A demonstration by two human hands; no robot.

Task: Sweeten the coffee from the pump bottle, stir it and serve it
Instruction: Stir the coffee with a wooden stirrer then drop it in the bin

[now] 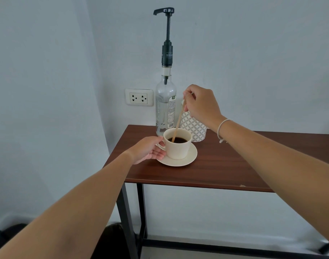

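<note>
A cream cup of black coffee stands on a cream saucer near the left end of the brown table. My left hand grips the cup's handle at its left side. Above the cup, my right hand pinches the top of a thin wooden stir stick, whose lower end dips into the coffee. Just behind the cup stands a clear glass pump bottle with a tall black pump, its spout pointing left.
A white patterned cylindrical container sits behind the cup, right of the bottle. A double wall socket is left of the bottle. The table's front edge runs close below the saucer; black table legs descend under it.
</note>
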